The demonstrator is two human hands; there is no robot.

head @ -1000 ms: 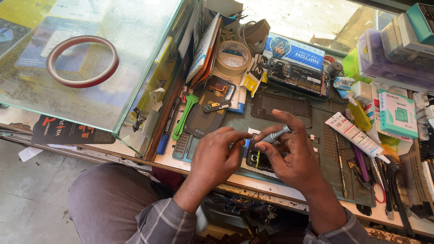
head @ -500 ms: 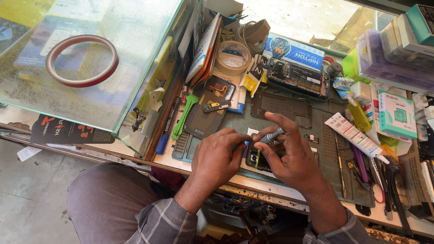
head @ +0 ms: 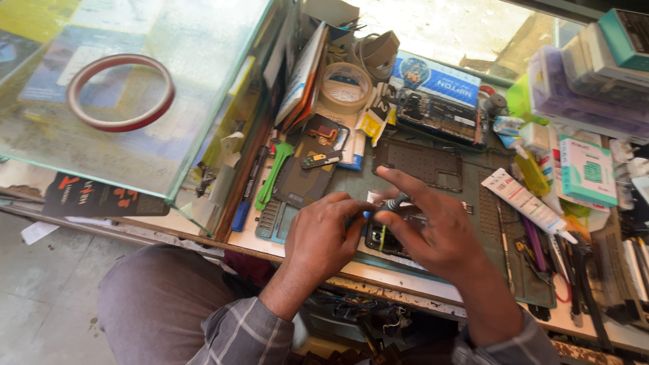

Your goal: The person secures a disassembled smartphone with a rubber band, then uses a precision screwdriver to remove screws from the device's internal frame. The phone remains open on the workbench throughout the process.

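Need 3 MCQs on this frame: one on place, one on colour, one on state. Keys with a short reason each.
1. Where does the red tape ring lie?
A. on the glass case
B. on the floor
C. on the person's lap

2. What colour is the plastic tool left of the hands?
A. orange
B. green
C. white

3. What is the state of the phone under the hands?
A. sealed in a box
B. opened, insides showing
C. leaning upright against the wall

Key: 1 A, the ring rests flat on the glass top. 2 B, the handle is bright green. 3 B, it lies flat on the mat with inner parts exposed, while the right hand holds a screwdriver over it and the left hand is beside it.
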